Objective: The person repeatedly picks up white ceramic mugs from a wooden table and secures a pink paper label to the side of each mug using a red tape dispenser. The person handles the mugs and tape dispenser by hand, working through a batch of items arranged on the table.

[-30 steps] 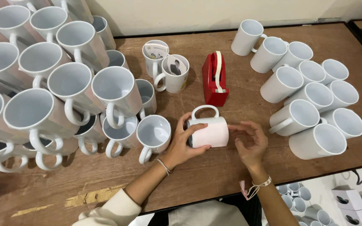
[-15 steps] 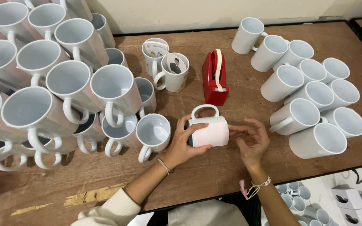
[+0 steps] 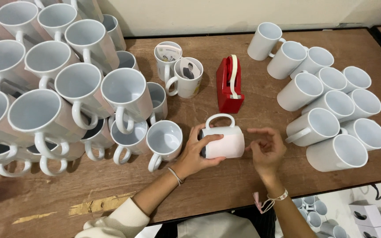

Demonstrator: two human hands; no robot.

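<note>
My left hand (image 3: 195, 154) is gripping a white mug (image 3: 224, 142) lying sideways on the tabletop (image 3: 225, 185), just in front of the red tape dispenser (image 3: 229, 85); right hand (image 3: 266, 150) loose, fingers open, next to it.

A: Left hand (image 3: 195, 152)?
B: Wrapped round a white mug (image 3: 223, 142) lying on its side, handle up, on the wooden table (image 3: 208, 194).
A: Right hand (image 3: 266, 149)?
B: Fingers spread, just beside the mug's base. Red tape dispenser (image 3: 229, 84) behind.
</note>
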